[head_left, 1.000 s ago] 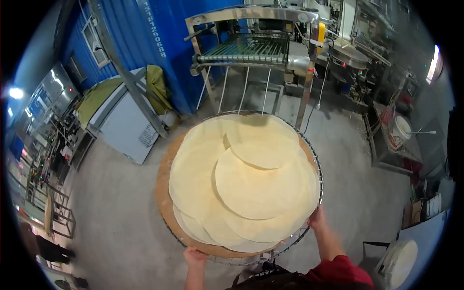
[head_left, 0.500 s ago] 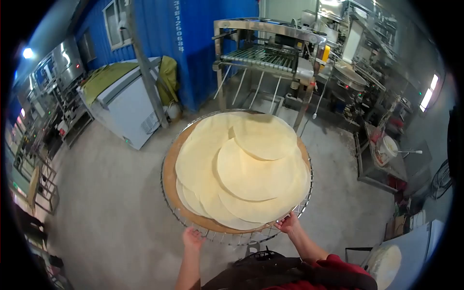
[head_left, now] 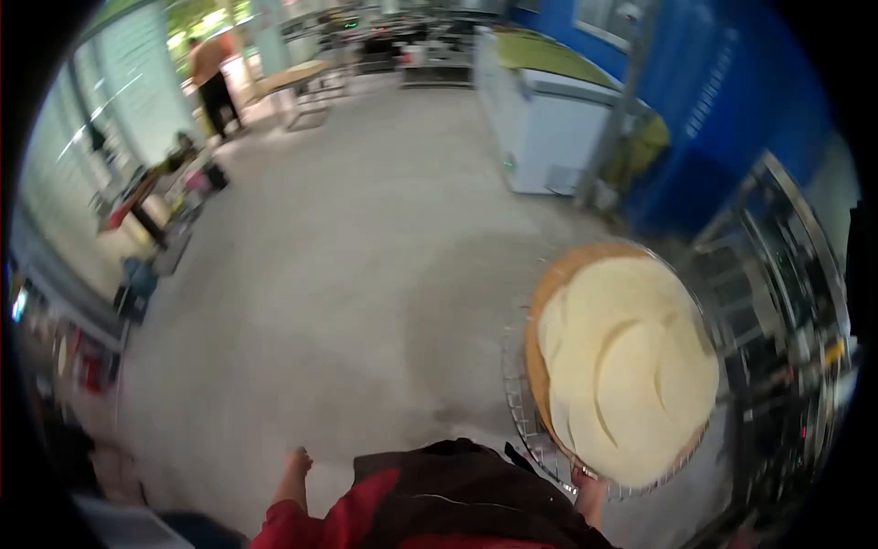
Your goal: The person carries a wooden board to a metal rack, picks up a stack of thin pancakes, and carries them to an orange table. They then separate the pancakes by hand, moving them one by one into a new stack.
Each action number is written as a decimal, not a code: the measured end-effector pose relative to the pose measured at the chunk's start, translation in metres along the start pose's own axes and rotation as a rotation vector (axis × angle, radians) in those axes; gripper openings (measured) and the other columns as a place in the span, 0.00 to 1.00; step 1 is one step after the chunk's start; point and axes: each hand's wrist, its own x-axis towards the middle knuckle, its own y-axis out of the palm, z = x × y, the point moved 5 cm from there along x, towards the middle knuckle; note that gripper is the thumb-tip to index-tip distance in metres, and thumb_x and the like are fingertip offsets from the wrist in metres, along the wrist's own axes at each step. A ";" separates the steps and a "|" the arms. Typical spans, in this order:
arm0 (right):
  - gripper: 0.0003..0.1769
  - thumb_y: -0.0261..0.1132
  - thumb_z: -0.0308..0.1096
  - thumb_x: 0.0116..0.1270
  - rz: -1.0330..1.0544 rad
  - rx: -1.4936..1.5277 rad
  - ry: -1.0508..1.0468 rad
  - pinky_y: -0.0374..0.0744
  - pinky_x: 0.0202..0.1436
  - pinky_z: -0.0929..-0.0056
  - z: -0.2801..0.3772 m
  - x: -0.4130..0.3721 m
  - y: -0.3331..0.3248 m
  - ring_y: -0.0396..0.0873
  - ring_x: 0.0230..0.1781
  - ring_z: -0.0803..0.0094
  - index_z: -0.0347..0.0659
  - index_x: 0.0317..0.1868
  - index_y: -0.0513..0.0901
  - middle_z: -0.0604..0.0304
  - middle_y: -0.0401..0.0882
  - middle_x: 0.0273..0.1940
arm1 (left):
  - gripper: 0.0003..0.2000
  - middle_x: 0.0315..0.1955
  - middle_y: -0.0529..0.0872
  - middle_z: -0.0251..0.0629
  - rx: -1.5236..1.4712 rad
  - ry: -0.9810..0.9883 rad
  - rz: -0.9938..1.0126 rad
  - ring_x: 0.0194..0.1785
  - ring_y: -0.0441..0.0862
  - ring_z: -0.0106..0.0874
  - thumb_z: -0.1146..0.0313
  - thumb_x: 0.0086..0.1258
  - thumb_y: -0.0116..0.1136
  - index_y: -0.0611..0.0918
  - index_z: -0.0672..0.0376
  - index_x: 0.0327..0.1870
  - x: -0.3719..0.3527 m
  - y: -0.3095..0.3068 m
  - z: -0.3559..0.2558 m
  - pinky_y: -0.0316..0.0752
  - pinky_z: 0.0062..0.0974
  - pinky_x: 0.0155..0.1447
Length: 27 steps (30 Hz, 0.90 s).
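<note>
My right hand (head_left: 587,482) is at the near edge of a round wire rack (head_left: 514,393), its fingers closed on the rim. Whether it also grips the board there, I cannot make out. On the rack lies a round brown board (head_left: 541,352), covered by overlapping thin, pale round sheets of dough (head_left: 640,366). My left hand (head_left: 298,459) hangs low, away from the rack, over the floor. It is small and a little blurred, with its fingers looking curled and nothing seen in them.
A white chest freezer (head_left: 562,137) with a green cover stands beyond the rack by a blue container wall (head_left: 722,101). Metal machinery (head_left: 786,265) is close on the right. A person (head_left: 215,82) stands far left near a wooden-topped table (head_left: 293,75). Grey floor (head_left: 366,247) stretches ahead.
My view has swung left, so the rack, machine and freezer now appear farther right. My left hand has left the rack's edge; my right hand stays at the rim.
</note>
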 end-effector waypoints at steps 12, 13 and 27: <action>0.15 0.62 0.37 0.48 0.393 -1.543 -0.824 0.74 0.43 0.68 -0.007 -0.086 0.109 0.76 0.38 0.66 0.39 0.37 0.78 0.56 0.78 0.37 | 0.11 0.26 0.78 0.42 0.221 0.057 0.385 0.29 0.79 0.36 0.68 0.53 0.55 0.73 0.63 0.35 -0.147 0.102 0.062 0.74 0.30 0.30; 0.16 0.62 0.38 0.48 0.415 -1.532 -0.785 0.74 0.44 0.68 -0.012 -0.083 0.116 0.76 0.38 0.65 0.39 0.37 0.78 0.56 0.78 0.38 | 0.10 0.25 0.77 0.42 0.306 0.142 0.394 0.28 0.79 0.34 0.69 0.52 0.55 0.73 0.64 0.34 -0.154 0.111 0.049 0.74 0.28 0.28; 0.20 0.56 0.43 0.53 0.675 -1.547 -0.572 0.70 0.49 0.64 -0.064 -0.056 0.175 0.72 0.45 0.64 0.39 0.43 0.75 0.56 0.75 0.44 | 0.07 0.19 0.76 0.39 0.463 0.176 0.275 0.19 0.77 0.31 0.72 0.48 0.54 0.76 0.65 0.28 -0.180 0.121 0.048 0.69 0.25 0.18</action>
